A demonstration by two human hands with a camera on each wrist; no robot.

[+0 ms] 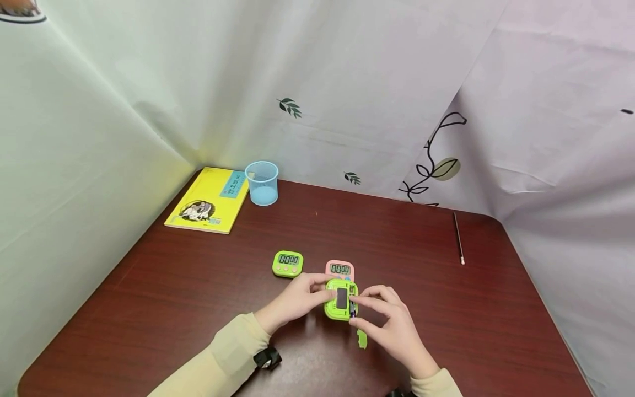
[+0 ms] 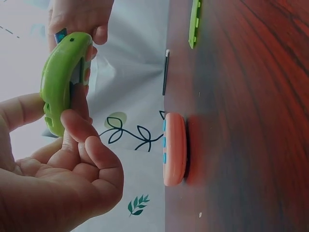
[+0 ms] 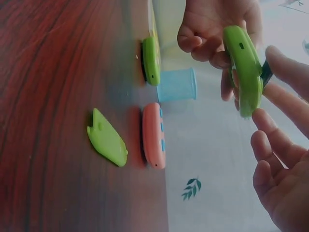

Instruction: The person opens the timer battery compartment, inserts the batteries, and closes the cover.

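Note:
My left hand (image 1: 296,300) grips a green digital timer (image 1: 337,315) by its side, with the back turned up and its battery slot uncovered. With thumb and fingers, my right hand (image 1: 394,325) pinches a small dark battery (image 1: 353,310) at that slot. In the right wrist view the battery (image 3: 266,73) sticks out at a tilt from the timer's back. A loose green battery cover (image 3: 108,139) lies on the table below. Beyond the held timer sits a pink timer (image 1: 339,268), partly hidden in the head view. A second green timer (image 1: 288,264) lies to its left.
A yellow book (image 1: 218,207) lies at the table's back left, beside a light blue plastic cup (image 1: 263,187). Toward the right edge is a thin dark pencil (image 1: 458,240). White curtains (image 1: 347,82) surround the dark red table (image 1: 476,320).

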